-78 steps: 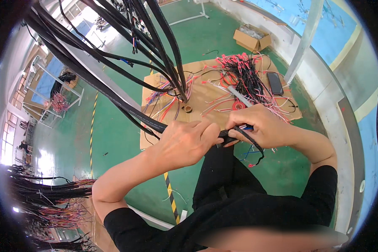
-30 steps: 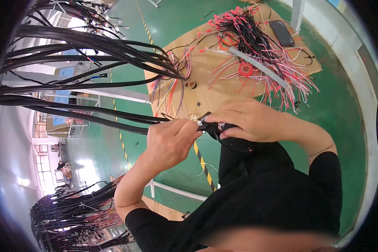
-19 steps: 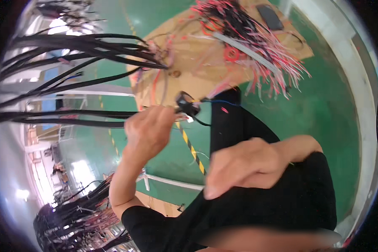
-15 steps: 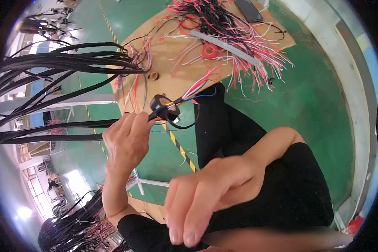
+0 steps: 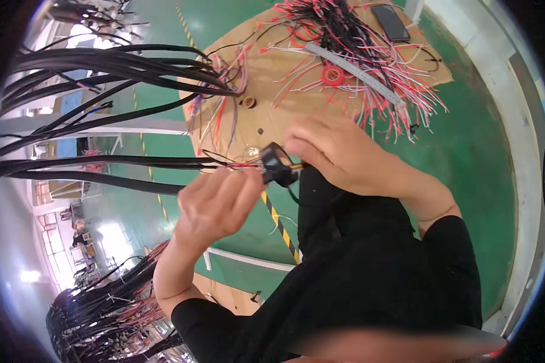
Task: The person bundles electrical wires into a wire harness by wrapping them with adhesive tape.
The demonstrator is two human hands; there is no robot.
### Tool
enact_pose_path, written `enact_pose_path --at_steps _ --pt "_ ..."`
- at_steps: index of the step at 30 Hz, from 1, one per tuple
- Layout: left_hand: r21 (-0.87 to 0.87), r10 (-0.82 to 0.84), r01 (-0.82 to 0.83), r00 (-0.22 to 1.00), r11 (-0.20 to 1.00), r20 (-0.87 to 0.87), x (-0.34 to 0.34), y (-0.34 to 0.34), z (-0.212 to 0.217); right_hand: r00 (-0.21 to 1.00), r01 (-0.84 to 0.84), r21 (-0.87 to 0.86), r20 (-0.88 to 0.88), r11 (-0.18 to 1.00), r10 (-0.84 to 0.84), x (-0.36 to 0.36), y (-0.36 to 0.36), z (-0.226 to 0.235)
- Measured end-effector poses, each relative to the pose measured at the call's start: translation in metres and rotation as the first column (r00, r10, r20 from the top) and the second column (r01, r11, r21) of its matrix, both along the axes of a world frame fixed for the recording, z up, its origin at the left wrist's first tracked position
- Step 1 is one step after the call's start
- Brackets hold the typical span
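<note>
My left hand (image 5: 218, 202) is closed around a black cable (image 5: 97, 179) that runs in from the left. Just beyond its fingers sits a roll of black tape (image 5: 277, 164); whether the cable passes through or in front of it, I cannot tell. My right hand (image 5: 339, 154) is pinched at the right side of the roll, over the cable's coloured wires. A short yellow piece (image 5: 298, 166) shows between roll and fingertips, and the wire ends are hidden by the hand. A thin black loop (image 5: 293, 196) hangs below.
A cardboard-topped table (image 5: 260, 130) lies ahead, bearing a bundle of red, white and black wires (image 5: 369, 66), a grey ruler-like strip (image 5: 354, 72), a red tape roll (image 5: 332, 75), a phone (image 5: 391, 23) and a brown ring (image 5: 249, 103). Thick black cables (image 5: 121, 66) stretch across the left.
My right hand has moved up and forward from near my body to the wires beside the tape roll, its fingers now pinched. My left hand still grips the cable. The view has shifted.
</note>
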State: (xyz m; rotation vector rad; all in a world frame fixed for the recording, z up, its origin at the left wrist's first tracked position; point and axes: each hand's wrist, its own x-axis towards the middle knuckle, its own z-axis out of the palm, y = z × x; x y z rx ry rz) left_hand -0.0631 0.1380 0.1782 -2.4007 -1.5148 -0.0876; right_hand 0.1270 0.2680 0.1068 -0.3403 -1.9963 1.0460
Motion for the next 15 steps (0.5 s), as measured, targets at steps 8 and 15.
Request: enact_pose_path --at_steps 8,15 --pt "0.199 -0.118 0.182 0.948 0.963 -0.294 -0.003 -0.004 -0.005 0.67 -0.54 -0.555 0.173 0.633 0.722 0.007 0.015 0.013" --pt "0.031 -0.158 0.161 0.983 0.986 -0.088 -0.003 -0.006 -0.006 0.701 -0.689 -0.097 0.165 0.718 0.694 0.003 0.017 -0.008"
